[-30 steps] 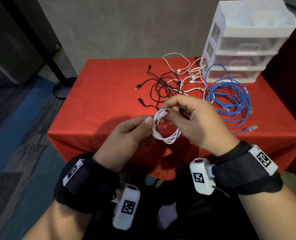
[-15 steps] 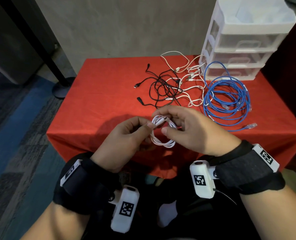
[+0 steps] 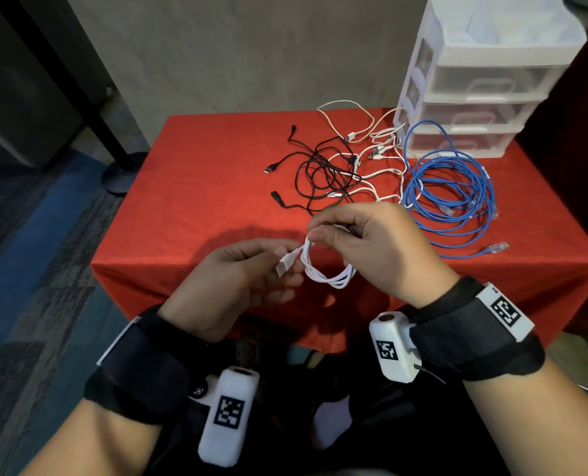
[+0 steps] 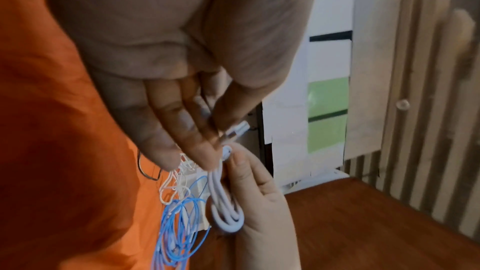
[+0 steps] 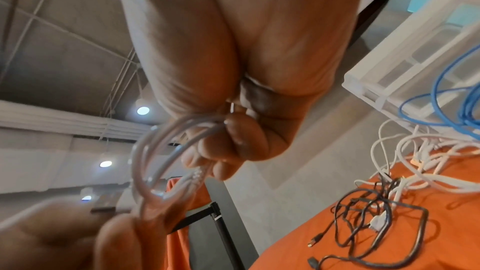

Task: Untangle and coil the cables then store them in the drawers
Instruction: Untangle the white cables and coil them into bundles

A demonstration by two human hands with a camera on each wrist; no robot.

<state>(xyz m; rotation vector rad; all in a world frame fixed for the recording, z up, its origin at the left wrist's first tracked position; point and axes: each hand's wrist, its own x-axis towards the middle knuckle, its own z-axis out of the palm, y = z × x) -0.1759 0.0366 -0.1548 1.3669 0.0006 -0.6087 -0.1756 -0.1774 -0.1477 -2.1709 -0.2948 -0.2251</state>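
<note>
A small white cable coil [image 3: 330,274] [image 4: 224,208] [image 5: 153,155] hangs in the air above the near edge of the red table [image 3: 196,201]. My right hand [image 3: 361,242] pinches the top of the coil. My left hand [image 3: 251,273] pinches the cable's white plug end [image 3: 284,266] between thumb and forefinger, just left of the coil. Farther back lie tangled black cables [image 3: 320,173], tangled white cables [image 3: 371,146] and a loosely coiled blue cable [image 3: 454,190]. The white drawer unit [image 3: 485,80] stands at the back right with all its drawers closed.
The table's left half is bare red cloth. A black pole on a round base [image 3: 121,170] stands on the floor at the back left. A grey wall runs behind the table. My knees and a white sock [image 3: 330,424] sit below the table edge.
Both hands came slightly nearer with the coil. My left hand moved from the coil itself to the plug end, and the right hand now holds the coil's top alone.
</note>
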